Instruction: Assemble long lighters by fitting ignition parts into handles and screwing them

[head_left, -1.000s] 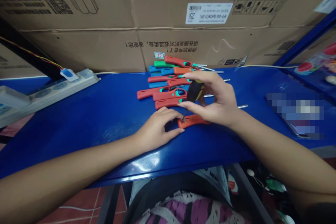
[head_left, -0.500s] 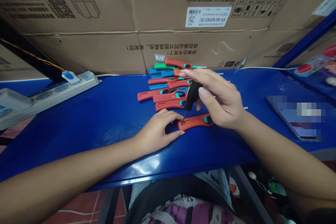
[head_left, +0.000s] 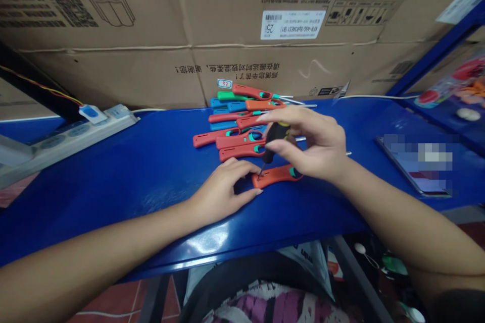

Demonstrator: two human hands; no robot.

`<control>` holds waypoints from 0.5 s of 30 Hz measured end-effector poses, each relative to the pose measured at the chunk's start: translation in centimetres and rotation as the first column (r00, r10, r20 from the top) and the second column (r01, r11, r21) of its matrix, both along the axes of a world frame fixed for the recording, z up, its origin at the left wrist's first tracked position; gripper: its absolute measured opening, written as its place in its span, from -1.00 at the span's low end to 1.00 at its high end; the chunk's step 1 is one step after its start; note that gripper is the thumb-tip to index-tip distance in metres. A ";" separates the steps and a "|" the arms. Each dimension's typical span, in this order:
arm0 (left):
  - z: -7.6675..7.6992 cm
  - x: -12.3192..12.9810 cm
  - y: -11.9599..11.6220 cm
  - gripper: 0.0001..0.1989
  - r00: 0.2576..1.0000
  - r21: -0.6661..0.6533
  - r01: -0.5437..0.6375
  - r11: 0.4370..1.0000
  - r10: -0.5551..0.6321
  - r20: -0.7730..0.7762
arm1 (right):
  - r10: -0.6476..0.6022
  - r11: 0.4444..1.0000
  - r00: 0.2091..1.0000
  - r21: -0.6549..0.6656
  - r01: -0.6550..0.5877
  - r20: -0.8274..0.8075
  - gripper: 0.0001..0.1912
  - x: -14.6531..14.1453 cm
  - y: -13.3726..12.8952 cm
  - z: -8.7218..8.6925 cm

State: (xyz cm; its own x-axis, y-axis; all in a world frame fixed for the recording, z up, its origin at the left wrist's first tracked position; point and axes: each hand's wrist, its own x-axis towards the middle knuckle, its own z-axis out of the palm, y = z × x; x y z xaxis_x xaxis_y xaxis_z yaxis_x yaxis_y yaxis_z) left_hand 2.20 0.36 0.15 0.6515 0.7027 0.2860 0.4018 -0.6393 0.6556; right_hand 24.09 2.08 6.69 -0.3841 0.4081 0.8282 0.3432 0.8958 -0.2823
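Note:
An orange long-nosed gas lighter [head_left: 278, 175] lies flat on the blue table, its metal nozzle partly hidden behind my right hand. My left hand [head_left: 223, 189] rests on the table, thumb and fingers gripping the lighter's handle end. In my right hand [head_left: 312, 144] is a screwdriver [head_left: 273, 142] with a black and yellow handle, held tilted. Its thin shaft points down, the tip at the handle end of the lighter near my left fingertips. Just beyond lie several more lighters in a pile, including a red lighter [head_left: 240, 152] and a green lighter [head_left: 231, 96].
Cardboard boxes [head_left: 144, 75] stand along the back of the blue table [head_left: 159, 161]. At the left is a power strip [head_left: 76, 139] with plugs in it. A phone [head_left: 413, 166] lies at the right. A small numbered label [head_left: 225, 83] sits by the pile.
The right hand's fingers and thumb have shifted around the screwdriver handle, with the tip staying at the same spot on the lighter. The whole view has moved slightly.

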 end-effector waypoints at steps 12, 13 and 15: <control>0.0 0.0 0.0 -0.73 1.000 -0.021 -0.009 1.000 0.008 -0.004 | -0.033 0.991 0.999 0.131 0.038 -0.041 -0.74 -0.1 0.4 -0.3; 0.0 0.0 0.0 -0.73 1.000 -0.023 -0.010 1.000 0.010 -0.003 | -0.020 0.994 1.000 0.108 0.022 -0.017 -0.74 -0.1 0.4 -0.3; 0.0 0.0 0.0 -0.72 1.000 -0.027 -0.011 1.000 0.011 -0.006 | 0.040 0.996 0.999 -0.077 -0.037 0.028 -0.64 -0.1 0.3 -0.3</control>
State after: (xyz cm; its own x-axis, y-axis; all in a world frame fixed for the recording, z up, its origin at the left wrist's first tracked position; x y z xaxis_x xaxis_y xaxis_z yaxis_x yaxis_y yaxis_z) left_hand 2.18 0.31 0.14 0.6451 0.7173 0.2631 0.4127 -0.6170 0.6701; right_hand 23.94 2.34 6.40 -0.4242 0.4543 0.7834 0.3180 0.8847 -0.3409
